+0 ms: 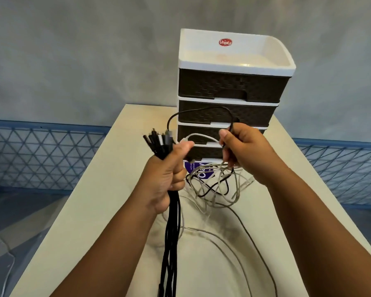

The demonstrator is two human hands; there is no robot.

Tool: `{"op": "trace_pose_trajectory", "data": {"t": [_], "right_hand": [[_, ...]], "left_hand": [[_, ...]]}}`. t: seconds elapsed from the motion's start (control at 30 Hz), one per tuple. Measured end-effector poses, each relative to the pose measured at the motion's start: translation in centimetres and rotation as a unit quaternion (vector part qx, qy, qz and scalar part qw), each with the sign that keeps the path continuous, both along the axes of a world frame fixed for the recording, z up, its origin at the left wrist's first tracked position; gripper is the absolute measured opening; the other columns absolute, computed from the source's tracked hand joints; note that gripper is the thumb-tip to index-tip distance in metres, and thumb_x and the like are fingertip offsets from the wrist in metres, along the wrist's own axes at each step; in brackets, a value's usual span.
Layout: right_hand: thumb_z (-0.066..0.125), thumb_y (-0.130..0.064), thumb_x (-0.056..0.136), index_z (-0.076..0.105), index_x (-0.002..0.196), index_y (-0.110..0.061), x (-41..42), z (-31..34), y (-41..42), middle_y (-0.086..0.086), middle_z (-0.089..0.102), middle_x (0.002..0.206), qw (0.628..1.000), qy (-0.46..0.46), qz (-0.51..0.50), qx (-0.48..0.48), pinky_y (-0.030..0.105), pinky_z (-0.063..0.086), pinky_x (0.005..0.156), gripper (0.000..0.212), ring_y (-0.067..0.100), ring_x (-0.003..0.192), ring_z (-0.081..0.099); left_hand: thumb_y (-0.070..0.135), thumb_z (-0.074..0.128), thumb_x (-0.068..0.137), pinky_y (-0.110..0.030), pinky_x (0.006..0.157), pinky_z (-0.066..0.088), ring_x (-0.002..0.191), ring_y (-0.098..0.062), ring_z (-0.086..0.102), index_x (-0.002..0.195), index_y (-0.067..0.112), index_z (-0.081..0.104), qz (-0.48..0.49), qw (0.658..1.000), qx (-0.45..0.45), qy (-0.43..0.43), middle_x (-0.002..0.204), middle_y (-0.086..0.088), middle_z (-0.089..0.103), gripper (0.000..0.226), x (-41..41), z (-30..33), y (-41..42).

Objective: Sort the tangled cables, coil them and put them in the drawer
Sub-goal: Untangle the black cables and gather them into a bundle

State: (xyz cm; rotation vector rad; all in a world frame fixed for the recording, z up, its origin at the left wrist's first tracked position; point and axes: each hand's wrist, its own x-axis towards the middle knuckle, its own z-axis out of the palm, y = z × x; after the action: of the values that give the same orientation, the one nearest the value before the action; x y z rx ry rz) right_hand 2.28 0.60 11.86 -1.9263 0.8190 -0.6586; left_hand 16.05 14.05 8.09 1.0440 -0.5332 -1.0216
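Cables fill both hands. The left hand (169,170) grips a bundle of black cables (172,221), plugs up, the rest hanging to the table (77,221). The right hand (242,151) pinches a black cable (201,111) and a white cable (201,136) that arch between the hands. A tangle of cables (214,187) lies just before the drawer unit (229,93), whose 4 dark drawers are closed. A blue lattice rail (41,155) stands behind.

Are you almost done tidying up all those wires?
Not yet. The left hand grips a sorted bundle of black cables. The right hand is pulling a black cable from the tangle. Nothing is coiled, and the drawers look closed.
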Motion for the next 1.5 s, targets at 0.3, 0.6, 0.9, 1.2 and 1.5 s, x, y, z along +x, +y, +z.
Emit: {"op": "trace_pose_trajectory", "data": {"t": [0.3, 0.6, 0.9, 1.2, 1.5], "right_hand": [[0.049, -0.025, 0.102, 0.055, 0.099, 0.004, 1.7, 3.6, 1.3, 0.009, 0.062, 0.060, 0.996, -0.017, 0.076, 0.046, 0.032, 0.041, 0.054, 0.030, 0.023, 0.050, 0.052], [0.048, -0.028, 0.103, 0.056, 0.089, -0.010, 0.6, 5.9, -1.7, 0.000, 0.060, 0.053, 0.989, -0.139, -0.029, 0.046, 0.020, 0.040, 0.042, 0.024, 0.012, 0.041, 0.048], [0.050, -0.031, 0.102, 0.059, 0.081, -0.016, -0.5, 7.7, -3.8, -0.001, 0.059, 0.055, 0.958, -0.279, -0.069, 0.015, 0.022, 0.042, 0.047, 0.027, 0.012, 0.047, 0.049], [0.051, -0.030, 0.102, 0.059, 0.080, -0.014, -0.9, 7.1, -3.4, 0.000, 0.050, 0.052, 0.966, -0.249, 0.011, 0.067, 0.021, 0.036, 0.044, 0.028, 0.013, 0.045, 0.041], [0.062, -0.032, 0.093, 0.064, 0.085, -0.009, 0.1, 4.4, -1.1, 0.008, 0.063, 0.062, 0.983, 0.011, 0.145, 0.112, 0.021, 0.038, 0.044, 0.025, 0.017, 0.046, 0.052]], "left_hand": [[0.015, 0.069, 0.088, -0.017, 0.041, 0.012, 0.043, -0.007, 0.017, 0.081, 0.015, 0.060, -0.089, 0.989, 0.093, -0.075, 0.050, 0.008, 0.028, 0.011, -2.2, -1.3, -2.3], [0.033, 0.067, 0.091, -0.019, 0.041, 0.017, 0.046, -0.008, 0.018, 0.079, 0.017, 0.060, -0.085, 0.984, 0.129, -0.093, 0.055, 0.005, 0.026, 0.021, -1.4, -2.8, -2.0], [0.033, 0.067, 0.093, -0.019, 0.039, 0.019, 0.041, -0.008, 0.022, 0.078, 0.012, 0.060, -0.019, 0.965, 0.248, -0.089, 0.049, 0.006, 0.032, 0.026, 0.1, -5.5, -2.6], [0.023, 0.063, 0.095, -0.017, 0.037, 0.022, 0.041, -0.010, 0.028, 0.081, 0.012, 0.056, 0.080, 0.957, 0.276, -0.048, 0.051, 0.002, 0.038, 0.020, 1.5, -7.7, -2.8], [0.033, 0.065, 0.091, -0.017, 0.039, 0.017, 0.041, -0.006, 0.018, 0.100, 0.008, 0.067, 0.006, 0.997, 0.076, -0.033, 0.052, 0.007, 0.023, 0.026, -2.1, -1.6, -1.0]]}}
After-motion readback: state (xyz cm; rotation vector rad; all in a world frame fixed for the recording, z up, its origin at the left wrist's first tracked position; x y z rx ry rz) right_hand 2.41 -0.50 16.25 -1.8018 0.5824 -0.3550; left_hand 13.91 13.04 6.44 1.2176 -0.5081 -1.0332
